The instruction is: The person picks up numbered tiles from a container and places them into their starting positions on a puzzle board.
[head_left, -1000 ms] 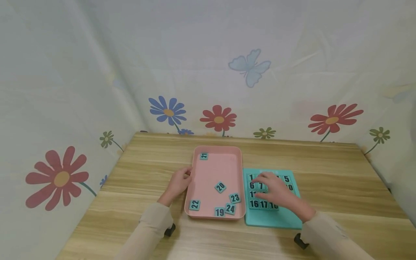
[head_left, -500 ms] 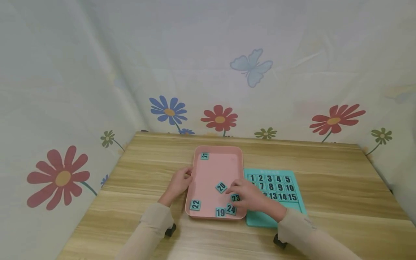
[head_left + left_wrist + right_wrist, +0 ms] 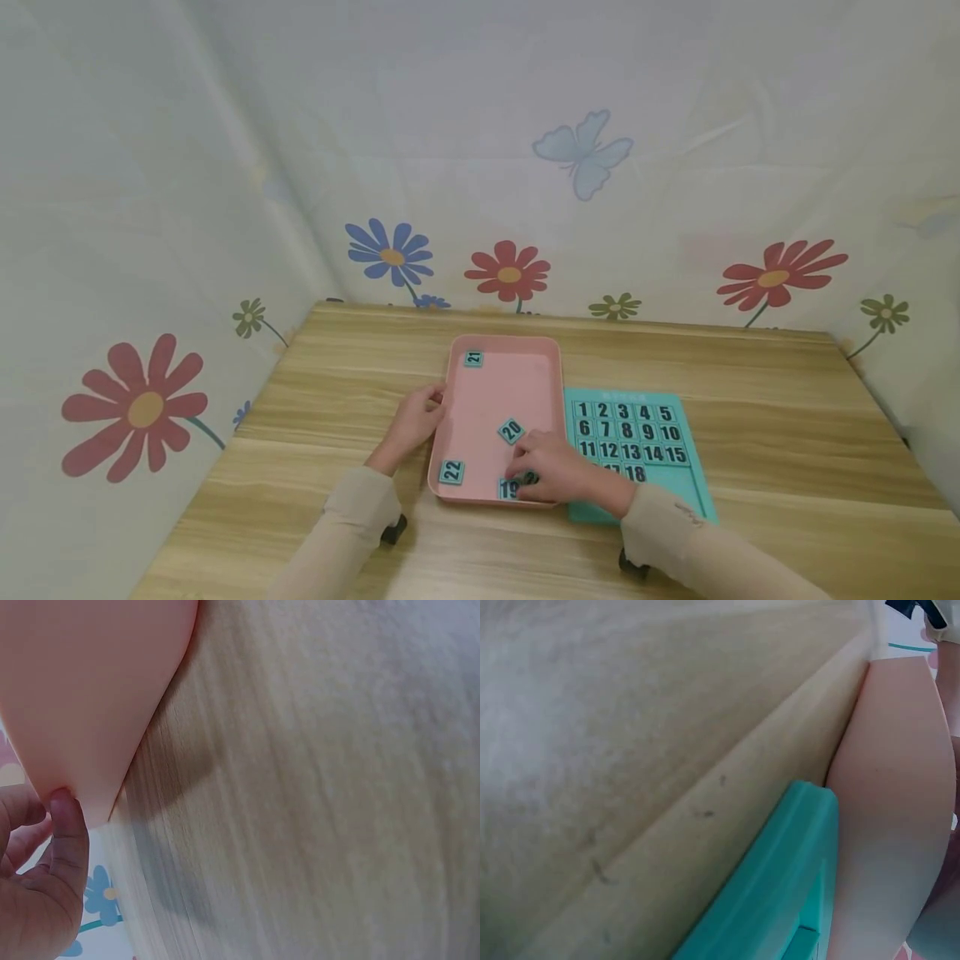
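In the head view my left hand (image 3: 415,425) grips the left rim of a pink tray (image 3: 495,392). The left wrist view has the thumb (image 3: 67,825) against the outer wall of the tray (image 3: 97,682), fingers behind the rim. My right hand (image 3: 551,467) is low over the near right part of the tray, fingertips and thumb around a teal tile marked 19 (image 3: 507,490); a firm hold does not show. Beneath that hand a dark tile (image 3: 529,477) is mostly covered. Tiles 20 (image 3: 512,431), 21 (image 3: 473,358) and 22 (image 3: 452,472) lie in the tray.
A teal number board (image 3: 678,483) lies right against the tray, with tiles in rows up to 18; my right wrist covers part of its lower left. The wooden table (image 3: 780,417) reaches back to a flowered curtain (image 3: 660,208).
My right hand has moved left off the number board into the tray, then down over tile 19, uncovering tile rows. The left hand keeps its place on the rim.
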Tool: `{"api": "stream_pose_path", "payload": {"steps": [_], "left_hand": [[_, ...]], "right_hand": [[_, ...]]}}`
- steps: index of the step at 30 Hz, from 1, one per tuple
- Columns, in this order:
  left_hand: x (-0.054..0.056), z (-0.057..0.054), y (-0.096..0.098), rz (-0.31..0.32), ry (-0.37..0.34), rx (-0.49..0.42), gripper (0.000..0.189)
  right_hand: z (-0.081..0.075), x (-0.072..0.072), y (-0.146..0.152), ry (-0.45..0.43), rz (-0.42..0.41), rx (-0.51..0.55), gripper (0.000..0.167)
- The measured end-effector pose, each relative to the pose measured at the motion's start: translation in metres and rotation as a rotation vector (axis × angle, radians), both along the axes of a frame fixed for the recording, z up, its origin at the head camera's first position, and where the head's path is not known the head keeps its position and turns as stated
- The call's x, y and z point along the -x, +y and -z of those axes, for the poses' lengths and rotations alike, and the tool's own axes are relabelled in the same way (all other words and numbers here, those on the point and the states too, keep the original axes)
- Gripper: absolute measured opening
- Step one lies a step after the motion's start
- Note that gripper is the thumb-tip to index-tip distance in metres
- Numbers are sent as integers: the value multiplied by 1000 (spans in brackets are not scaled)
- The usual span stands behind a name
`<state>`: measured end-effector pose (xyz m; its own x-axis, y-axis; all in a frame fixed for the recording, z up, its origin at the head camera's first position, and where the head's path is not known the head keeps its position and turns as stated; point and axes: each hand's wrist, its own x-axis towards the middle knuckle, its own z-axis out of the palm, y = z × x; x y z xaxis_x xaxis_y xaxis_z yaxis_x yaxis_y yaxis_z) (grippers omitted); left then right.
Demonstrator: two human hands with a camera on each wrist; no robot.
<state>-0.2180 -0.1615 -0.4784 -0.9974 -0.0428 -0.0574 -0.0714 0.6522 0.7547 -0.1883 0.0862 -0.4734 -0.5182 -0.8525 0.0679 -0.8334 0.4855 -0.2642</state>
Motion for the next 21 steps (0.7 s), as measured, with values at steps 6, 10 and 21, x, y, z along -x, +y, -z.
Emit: {"api": "stream_pose_path", "payload": {"steps": [6,10,21], "left_hand": [[0,0,1,-2,-6,3,38],[0,-1,1,-4,-11,-4,38],[1,0,-1,32,22,5,37]], "right_hand": [[4,-1,-3,66,1,-60,26],[5,-1,-5,75,14,-55,28],[10,-1,-9,79,33,-33,30]]}}
